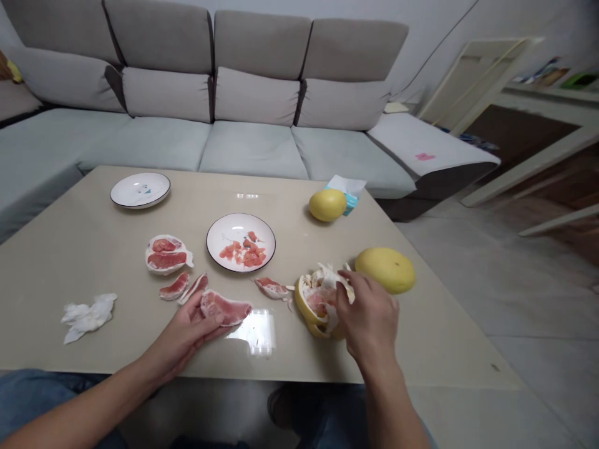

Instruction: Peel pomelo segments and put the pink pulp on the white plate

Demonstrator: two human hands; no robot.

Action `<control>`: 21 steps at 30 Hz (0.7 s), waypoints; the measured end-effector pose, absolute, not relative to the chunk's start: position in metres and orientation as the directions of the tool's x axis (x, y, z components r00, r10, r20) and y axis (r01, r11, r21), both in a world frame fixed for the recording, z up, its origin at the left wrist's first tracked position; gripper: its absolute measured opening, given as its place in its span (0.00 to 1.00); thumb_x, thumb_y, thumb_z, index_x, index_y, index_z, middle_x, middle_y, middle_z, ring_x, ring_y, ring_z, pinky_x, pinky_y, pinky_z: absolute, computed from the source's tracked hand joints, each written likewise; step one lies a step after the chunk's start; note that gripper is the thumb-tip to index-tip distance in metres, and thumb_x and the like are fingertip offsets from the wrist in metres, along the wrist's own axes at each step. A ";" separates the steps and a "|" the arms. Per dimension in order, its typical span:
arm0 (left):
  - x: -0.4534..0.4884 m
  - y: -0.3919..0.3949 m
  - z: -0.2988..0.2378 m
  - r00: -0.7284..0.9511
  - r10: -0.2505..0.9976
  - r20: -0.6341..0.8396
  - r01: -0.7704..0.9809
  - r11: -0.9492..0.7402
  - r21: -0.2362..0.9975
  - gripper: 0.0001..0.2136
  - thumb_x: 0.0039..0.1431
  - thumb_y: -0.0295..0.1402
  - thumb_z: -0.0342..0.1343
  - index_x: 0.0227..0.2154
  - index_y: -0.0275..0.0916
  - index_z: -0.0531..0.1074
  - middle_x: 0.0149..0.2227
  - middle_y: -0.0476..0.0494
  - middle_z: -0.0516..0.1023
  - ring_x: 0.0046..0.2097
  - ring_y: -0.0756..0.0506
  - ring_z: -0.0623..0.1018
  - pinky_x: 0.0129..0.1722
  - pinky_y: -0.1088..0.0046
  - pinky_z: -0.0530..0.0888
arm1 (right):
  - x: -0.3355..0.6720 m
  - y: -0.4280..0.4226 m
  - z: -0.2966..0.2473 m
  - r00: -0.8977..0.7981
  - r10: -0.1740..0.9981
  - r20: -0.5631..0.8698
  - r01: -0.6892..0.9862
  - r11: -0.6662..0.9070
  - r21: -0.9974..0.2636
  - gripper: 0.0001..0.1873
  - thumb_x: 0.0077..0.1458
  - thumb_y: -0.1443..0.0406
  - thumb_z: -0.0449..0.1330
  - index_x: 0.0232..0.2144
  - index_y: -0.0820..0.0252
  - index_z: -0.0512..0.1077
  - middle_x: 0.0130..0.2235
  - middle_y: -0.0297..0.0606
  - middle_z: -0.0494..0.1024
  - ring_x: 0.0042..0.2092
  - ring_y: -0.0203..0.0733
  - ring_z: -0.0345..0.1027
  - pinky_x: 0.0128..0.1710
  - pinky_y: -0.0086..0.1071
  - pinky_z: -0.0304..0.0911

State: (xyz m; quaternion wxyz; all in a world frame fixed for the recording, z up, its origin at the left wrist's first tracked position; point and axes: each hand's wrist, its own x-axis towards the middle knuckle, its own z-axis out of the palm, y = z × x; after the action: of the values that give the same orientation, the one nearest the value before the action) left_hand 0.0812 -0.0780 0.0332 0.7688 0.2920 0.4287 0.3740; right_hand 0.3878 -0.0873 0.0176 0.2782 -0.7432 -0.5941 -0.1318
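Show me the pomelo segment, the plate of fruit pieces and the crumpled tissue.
pomelo segment (228, 309): head view, its pink flesh.
plate of fruit pieces (214, 240): head view, bare left side.
crumpled tissue (88, 315): head view, its middle.

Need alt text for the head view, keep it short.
A person's left hand holds a pink pomelo segment on a beige table while the right hand grips a half-peeled pomelo. Around them lie a plate of pieces, loose segments, an empty plate, a tissue and two whole fruits; a grey sofa stands behind.
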 end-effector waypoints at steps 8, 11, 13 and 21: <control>0.086 -0.082 0.022 0.221 0.968 -0.121 -0.035 0.131 0.991 0.09 0.50 0.31 0.64 0.31 0.39 0.69 0.40 0.44 0.74 0.46 0.43 0.75 0.49 0.67 0.69 | 0.281 -0.111 0.024 -0.026 1.000 -0.006 0.320 0.002 -0.947 0.09 0.54 0.62 0.60 0.35 0.59 0.76 0.31 0.36 0.78 0.30 0.38 0.68 0.31 0.30 0.64; 0.090 -0.088 0.020 0.215 0.977 0.000 0.012 -0.002 1.000 0.08 0.50 0.28 0.62 0.29 0.40 0.67 0.39 0.44 0.71 0.45 0.44 0.75 0.45 0.69 0.71 | 0.259 -0.115 0.019 0.010 0.996 -0.089 0.170 -0.090 -0.981 0.08 0.52 0.61 0.61 0.31 0.60 0.76 0.26 0.34 0.75 0.26 0.35 0.64 0.27 0.28 0.61; 0.092 -0.093 0.017 0.229 0.973 0.033 0.030 -0.041 0.999 0.07 0.51 0.27 0.61 0.30 0.40 0.67 0.40 0.44 0.70 0.43 0.44 0.75 0.42 0.70 0.72 | 0.255 -0.115 0.015 0.047 0.988 -0.146 0.103 -0.150 -0.983 0.09 0.51 0.60 0.61 0.28 0.61 0.75 0.23 0.32 0.73 0.24 0.34 0.61 0.24 0.27 0.58; 0.084 -0.100 0.001 0.278 0.932 0.231 0.240 -0.301 0.923 0.06 0.51 0.26 0.60 0.31 0.42 0.71 0.40 0.42 0.73 0.42 0.43 0.74 0.41 0.68 0.71 | 0.256 -0.116 0.010 0.057 0.981 -0.185 0.060 -0.189 -0.980 0.10 0.49 0.60 0.61 0.22 0.61 0.71 0.18 0.28 0.65 0.20 0.30 0.52 0.20 0.25 0.49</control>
State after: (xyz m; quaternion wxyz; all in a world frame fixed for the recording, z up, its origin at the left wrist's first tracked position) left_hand 0.0845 -0.0997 0.0010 0.4094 0.6867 0.4267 0.4228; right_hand 0.2558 -0.1162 0.0096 0.4468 -0.5733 -0.4539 0.5154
